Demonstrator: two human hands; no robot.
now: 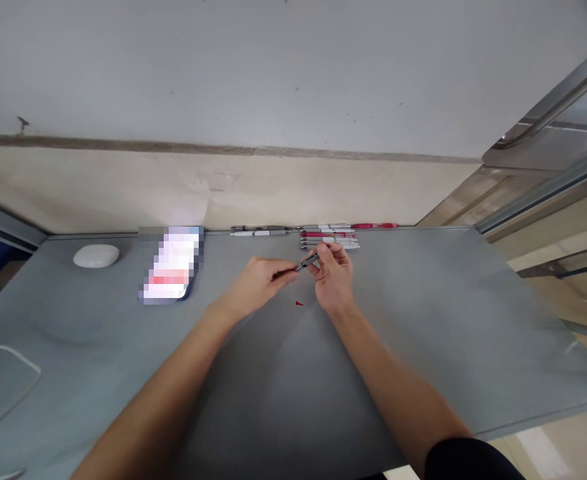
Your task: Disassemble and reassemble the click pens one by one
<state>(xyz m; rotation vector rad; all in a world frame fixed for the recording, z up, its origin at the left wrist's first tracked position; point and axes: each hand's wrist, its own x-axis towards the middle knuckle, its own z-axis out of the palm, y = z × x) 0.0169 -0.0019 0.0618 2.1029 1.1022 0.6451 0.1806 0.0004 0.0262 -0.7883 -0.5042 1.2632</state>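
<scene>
Taking the pen (307, 262) as my landmark, I work outward from the near edge of the grey counter (283, 400). Both my forearms come in low from the bottom of the view and converge on the pen, the elbows apart and the wrists angled toward each other just above the surface.

Just nearer to me than the pen, and slightly left of it, a small red piece (298, 303) lies loose on the counter; I cannot tell what it is.

My left hand (258, 283) is curled, its fingertips pinching the pen's left end. My right hand (334, 273) is cupped over the right end, thumb and fingers closed around it. The pen is dark and thin, held between the two hands a little above the counter, tilted up toward the right.

As far as I can judge, the work on this pen is in mid-step: it is gripped at both ends and not laid down with the others.

Just beyond the pen, a neat row of red and white pens (329, 239) lies side by side, and farther still more pens (260, 231) rest along the wall. Well to the left of the pen sits a blurred packet (170, 265), and beyond that a white oval object (96, 256).
</scene>
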